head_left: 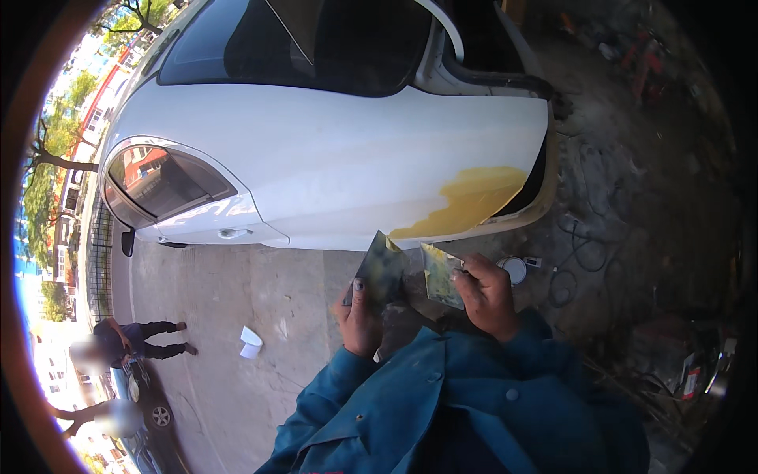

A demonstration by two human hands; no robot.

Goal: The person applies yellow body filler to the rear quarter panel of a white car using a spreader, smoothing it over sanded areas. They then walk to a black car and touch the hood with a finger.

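Here, a narrow gap separates left plate (380,271) and right plate (440,276) edges.

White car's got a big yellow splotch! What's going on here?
A person in a blue jacket is beside the white car, near the yellow patch at its rear corner. The left grip holds a dark flat plate; the right grip holds a smaller, yellow-smeared spreader. The two pieces are apart. A round tin sits on the ground close by.
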